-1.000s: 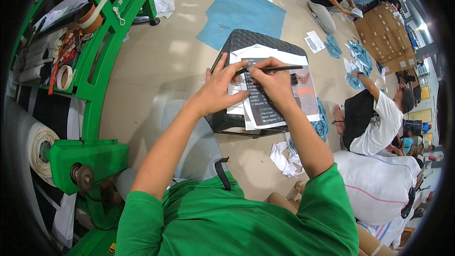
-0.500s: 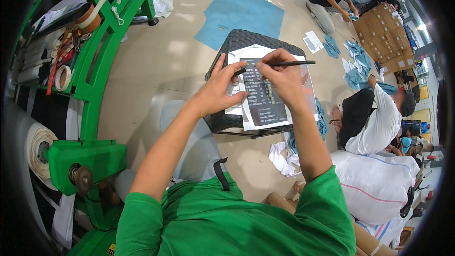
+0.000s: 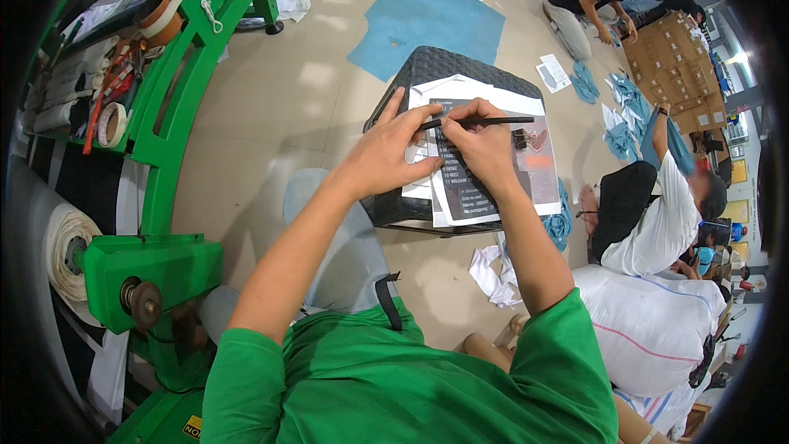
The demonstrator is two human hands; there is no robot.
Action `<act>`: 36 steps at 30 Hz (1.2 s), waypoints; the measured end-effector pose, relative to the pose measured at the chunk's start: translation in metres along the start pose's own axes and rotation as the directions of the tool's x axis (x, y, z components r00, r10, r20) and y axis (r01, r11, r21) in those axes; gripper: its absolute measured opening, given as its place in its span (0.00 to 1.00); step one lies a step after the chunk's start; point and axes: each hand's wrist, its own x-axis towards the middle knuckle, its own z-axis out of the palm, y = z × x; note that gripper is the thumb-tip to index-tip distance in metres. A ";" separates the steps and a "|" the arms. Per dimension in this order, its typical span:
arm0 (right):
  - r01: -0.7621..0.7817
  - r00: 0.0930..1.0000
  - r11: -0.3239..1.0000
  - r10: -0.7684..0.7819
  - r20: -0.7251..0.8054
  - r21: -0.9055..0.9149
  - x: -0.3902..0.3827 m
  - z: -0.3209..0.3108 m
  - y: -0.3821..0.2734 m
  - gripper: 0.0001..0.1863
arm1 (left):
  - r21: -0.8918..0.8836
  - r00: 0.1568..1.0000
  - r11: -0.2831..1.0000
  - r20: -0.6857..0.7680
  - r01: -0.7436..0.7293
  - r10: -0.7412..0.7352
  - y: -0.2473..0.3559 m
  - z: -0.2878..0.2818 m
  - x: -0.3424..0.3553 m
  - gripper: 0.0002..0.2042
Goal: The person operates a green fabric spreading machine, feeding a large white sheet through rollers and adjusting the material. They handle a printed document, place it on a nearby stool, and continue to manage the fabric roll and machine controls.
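Observation:
A slim black pen (image 3: 514, 121) lies level in my right hand (image 3: 489, 148), pinched between thumb and fingers. At the pen's left end, the fingers of my left hand (image 3: 382, 156) hold a short black cap (image 3: 427, 124), which lines up with the pen. The left thumb and palm edge rest by the papers. Beneath both hands is a printed sheet with a dark list (image 3: 477, 201), on top of other white papers (image 3: 526, 103). A black binder clip (image 3: 521, 139) sits on the papers' right side. They lie on a black woven-pattern stool (image 3: 472, 68).
A green machine frame (image 3: 168, 131) with a roll (image 3: 70, 251) stands at left. Blue fabric (image 3: 436, 20) lies on the floor beyond the stool. At right are white sacks (image 3: 649, 321), a seated person (image 3: 657, 222), another crouching person (image 3: 588, 4) and brown cardboard (image 3: 674, 70).
My right hand has brought the pen left, so its end now meets the cap in my left hand. The view has shifted slightly. The seated person's arm has moved.

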 end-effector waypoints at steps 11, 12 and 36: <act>0.018 1.000 0.999 -0.018 0.006 -0.027 -0.004 0.002 -0.008 0.08 | 0.006 0.992 0.994 0.062 0.110 -0.110 0.000 -0.005 -0.002 0.37; 0.021 1.000 0.999 -0.021 0.010 -0.036 -0.004 0.003 -0.009 0.08 | 0.006 0.993 0.995 0.059 0.097 -0.097 0.000 -0.005 -0.001 0.37; 0.034 0.999 0.999 -0.034 -0.016 -0.009 -0.001 0.001 -0.001 0.09 | -0.030 0.981 0.984 0.097 0.173 -0.169 0.004 -0.005 0.003 0.38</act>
